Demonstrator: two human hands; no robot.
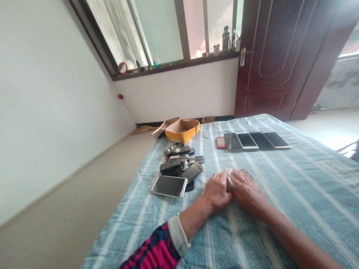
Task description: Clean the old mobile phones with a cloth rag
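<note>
Cloth (pixel 229 180) sits bunched between your gripping left hand (pixel 216 191) and right hand (pixel 247 188), the left nearer the phone pile (pixel 174 171) by the table's (pixel 210 243) left edge.

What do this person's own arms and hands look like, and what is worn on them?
Both the left hand and right hand are ungloved. The left arm wears a sleeve striped bright pink and dark navy, with a pale grey cuff. The right forearm is bare to the picture's edge.
</note>
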